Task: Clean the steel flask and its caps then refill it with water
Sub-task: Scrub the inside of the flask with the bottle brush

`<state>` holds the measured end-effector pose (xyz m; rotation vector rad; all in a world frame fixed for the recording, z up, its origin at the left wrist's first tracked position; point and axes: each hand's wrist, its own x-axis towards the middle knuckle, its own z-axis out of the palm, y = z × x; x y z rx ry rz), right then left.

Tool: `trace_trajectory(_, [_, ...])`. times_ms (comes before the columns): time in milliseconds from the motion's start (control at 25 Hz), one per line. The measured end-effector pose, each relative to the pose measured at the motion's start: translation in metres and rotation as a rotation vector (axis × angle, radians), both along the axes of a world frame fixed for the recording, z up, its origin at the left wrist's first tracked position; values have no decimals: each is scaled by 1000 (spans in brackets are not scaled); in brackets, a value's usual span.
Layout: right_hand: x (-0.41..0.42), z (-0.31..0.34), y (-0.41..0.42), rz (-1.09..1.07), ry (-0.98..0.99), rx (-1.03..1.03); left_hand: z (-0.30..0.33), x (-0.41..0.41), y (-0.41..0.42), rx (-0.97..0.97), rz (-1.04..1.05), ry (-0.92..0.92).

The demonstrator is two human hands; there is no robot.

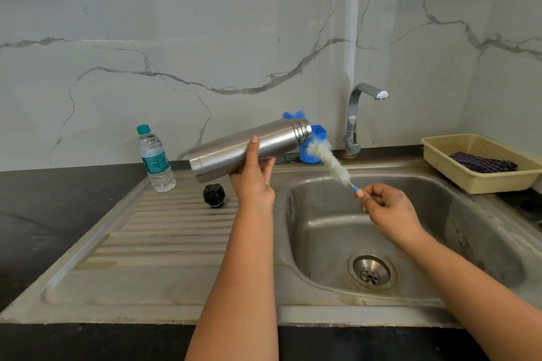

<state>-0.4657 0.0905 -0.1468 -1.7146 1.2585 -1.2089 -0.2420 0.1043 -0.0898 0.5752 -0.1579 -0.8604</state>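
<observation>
flask (249, 146) lay tilted in the left hand (254, 182), fingers wrapped round its body, open mouth aimed right over the sink (322, 226), probably to admit the brush (330, 160). right hand (387, 209) pinched the brush handle, bristles just beside the mouth. flask was plain brushed steel, capless; a black cap (214, 195) stood on the drainboard.

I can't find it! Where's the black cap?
In the head view, the black cap sits on the ribbed drainboard, between the water bottle and the left hand.
</observation>
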Motion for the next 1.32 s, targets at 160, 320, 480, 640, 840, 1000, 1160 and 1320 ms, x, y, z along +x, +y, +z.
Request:
trace_trajectory(160, [-8, -5, 9, 64, 58, 14, -3, 14, -2, -87, 92, 55])
trace_trajectory(320, [-2, 1, -1, -12, -70, 96, -2, -17, -2, 4, -21, -101])
trace_trajectory(480, [-10, -4, 3, 75, -48, 157, -1, -8, -9, -59, 100, -69])
trace_trajectory(640, [-15, -10, 1, 69, 67, 212, -9, 9, -9, -41, 195, -46])
trace_trajectory(840, [-23, -1, -3, 3, 115, 57, -15, 25, -5, -26, 217, -78])
trace_trajectory(1000, [-5, 3, -3, -30, 228, -5, -22, 12, -10, 76, 75, -293])
trace_trajectory(1160, [-8, 6, 0, 7, 222, 32, -19, 10, -6, 50, 152, -293])
trace_trajectory(1320, [-9, 4, 7, 66, 263, 56, -20, 30, 0, 6, 161, -209])
